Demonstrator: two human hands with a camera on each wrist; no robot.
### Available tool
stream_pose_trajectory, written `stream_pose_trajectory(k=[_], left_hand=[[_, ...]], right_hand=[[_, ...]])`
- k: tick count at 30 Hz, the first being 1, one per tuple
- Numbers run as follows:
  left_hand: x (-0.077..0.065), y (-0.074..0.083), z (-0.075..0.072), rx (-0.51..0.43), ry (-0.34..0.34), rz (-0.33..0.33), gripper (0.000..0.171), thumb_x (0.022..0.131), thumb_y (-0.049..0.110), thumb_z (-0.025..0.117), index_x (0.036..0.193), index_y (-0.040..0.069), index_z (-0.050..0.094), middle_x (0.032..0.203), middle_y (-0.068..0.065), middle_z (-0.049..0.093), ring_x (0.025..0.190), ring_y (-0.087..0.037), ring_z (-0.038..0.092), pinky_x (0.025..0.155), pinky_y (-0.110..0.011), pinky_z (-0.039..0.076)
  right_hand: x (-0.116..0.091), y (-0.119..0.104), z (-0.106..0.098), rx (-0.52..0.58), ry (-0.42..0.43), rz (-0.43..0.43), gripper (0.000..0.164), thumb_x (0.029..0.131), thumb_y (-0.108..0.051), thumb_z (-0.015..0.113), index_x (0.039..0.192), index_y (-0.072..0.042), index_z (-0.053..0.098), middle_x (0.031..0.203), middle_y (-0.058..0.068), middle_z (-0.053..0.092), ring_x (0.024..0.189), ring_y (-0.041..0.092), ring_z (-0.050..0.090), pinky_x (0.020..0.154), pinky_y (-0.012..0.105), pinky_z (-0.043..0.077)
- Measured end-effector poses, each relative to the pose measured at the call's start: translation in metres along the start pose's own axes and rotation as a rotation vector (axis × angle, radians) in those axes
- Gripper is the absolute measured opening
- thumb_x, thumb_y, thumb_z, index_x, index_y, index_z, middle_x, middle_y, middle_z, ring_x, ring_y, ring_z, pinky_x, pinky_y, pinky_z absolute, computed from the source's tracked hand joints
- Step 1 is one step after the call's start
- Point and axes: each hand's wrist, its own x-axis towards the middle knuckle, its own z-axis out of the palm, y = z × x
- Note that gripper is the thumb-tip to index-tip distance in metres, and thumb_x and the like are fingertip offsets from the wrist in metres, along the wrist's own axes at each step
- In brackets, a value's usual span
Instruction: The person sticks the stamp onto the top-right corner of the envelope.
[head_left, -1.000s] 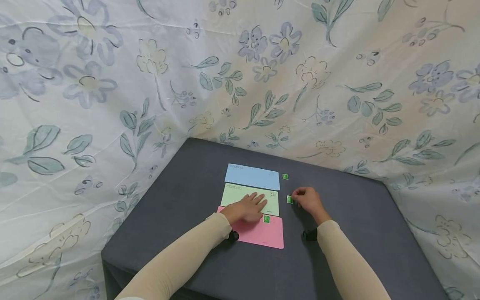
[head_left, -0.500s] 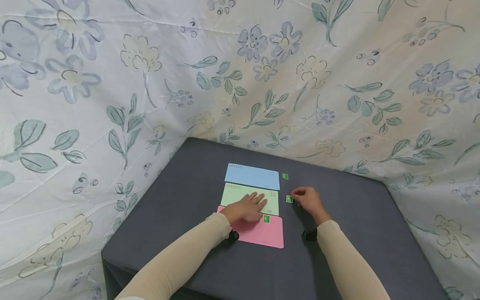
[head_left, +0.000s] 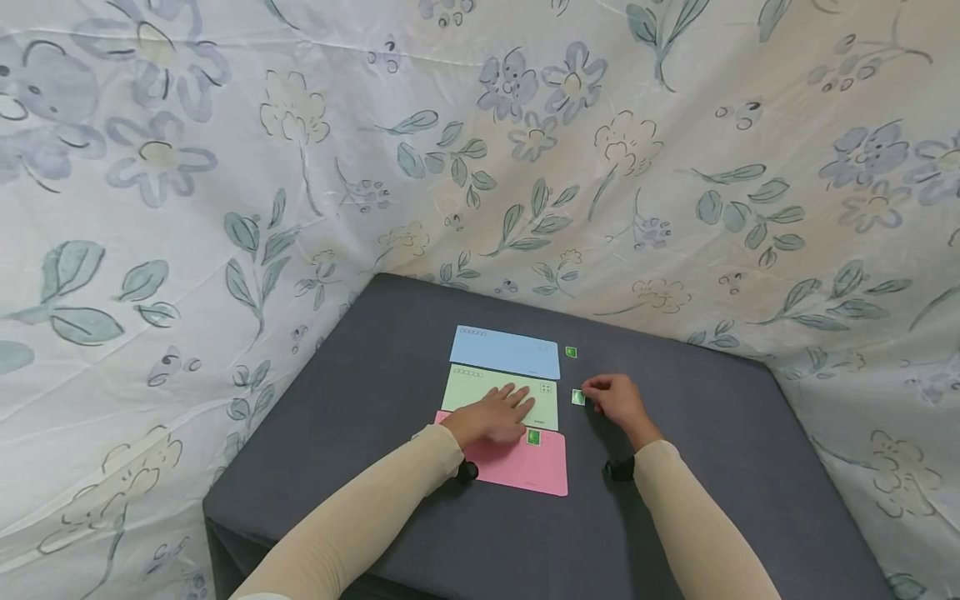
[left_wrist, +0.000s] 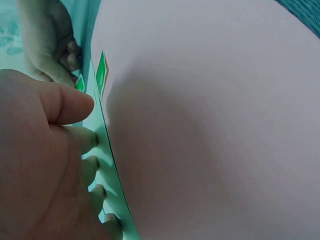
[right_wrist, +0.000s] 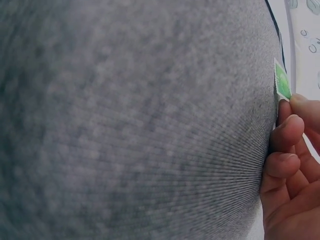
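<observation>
My left hand [head_left: 491, 417] rests with spread fingers on the light green envelope [head_left: 461, 396]. Its wrist end lies over the pink envelope [head_left: 525, 473], which bears a green stamp [head_left: 533, 437] near its upper right corner. To the right, my right hand [head_left: 617, 400] pinches a loose green stamp [head_left: 578, 397] at its edge between thumb and index finger. In the right wrist view this stamp [right_wrist: 282, 81] stands tilted up, its other fingers curled below. Beyond the green envelope lies a blue envelope [head_left: 504, 353], with another green stamp [head_left: 572, 352] just right of it.
A dark grey cloth covers the table [head_left: 697, 433] under the envelopes. Floral curtains [head_left: 480, 167] hang along the back and left sides. A black band [head_left: 619, 470] sits at my right wrist.
The stamp in my right hand has shifted very slightly to the left and up and shows paler. My left hand stays in place on the green envelope.
</observation>
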Motion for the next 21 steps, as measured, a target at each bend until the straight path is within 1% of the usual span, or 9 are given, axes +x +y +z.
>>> stream_pose_trajectory(k=[13, 18, 21], left_hand=[[0.003, -0.0023, 0.0042, 0.034, 0.006, -0.002, 0.065, 0.115, 0.038, 0.04, 0.174, 0.015, 0.026, 0.181, -0.004, 0.016, 0.167, -0.027, 0.01, 0.133, -0.045, 0.012], [0.0019, -0.0015, 0.0019, 0.024, -0.006, -0.003, 0.065, 0.115, 0.037, 0.04, 0.174, 0.014, 0.026, 0.181, -0.005, 0.015, 0.167, -0.028, 0.009, 0.133, -0.045, 0.011], [0.0011, -0.0008, 0.0008, 0.016, -0.013, -0.006, 0.065, 0.115, 0.037, 0.04, 0.174, 0.014, 0.025, 0.182, -0.005, 0.014, 0.167, -0.028, 0.008, 0.133, -0.044, 0.01]], right_hand=[[0.0029, -0.0021, 0.0012, 0.034, -0.001, 0.019, 0.017, 0.107, -0.016, 0.072, 0.114, -0.003, 0.081, 0.101, 0.01, 0.073, 0.077, 0.023, 0.064, 0.07, 0.038, 0.049], [0.0036, -0.0064, 0.0009, 0.082, 0.0, 0.037, 0.018, 0.106, -0.017, 0.073, 0.116, -0.003, 0.081, 0.102, 0.01, 0.072, 0.078, 0.022, 0.064, 0.071, 0.038, 0.049], [0.004, -0.0085, 0.0015, 0.116, 0.001, 0.051, 0.019, 0.105, -0.017, 0.074, 0.116, -0.003, 0.081, 0.1, 0.01, 0.071, 0.078, 0.022, 0.063, 0.071, 0.037, 0.049]])
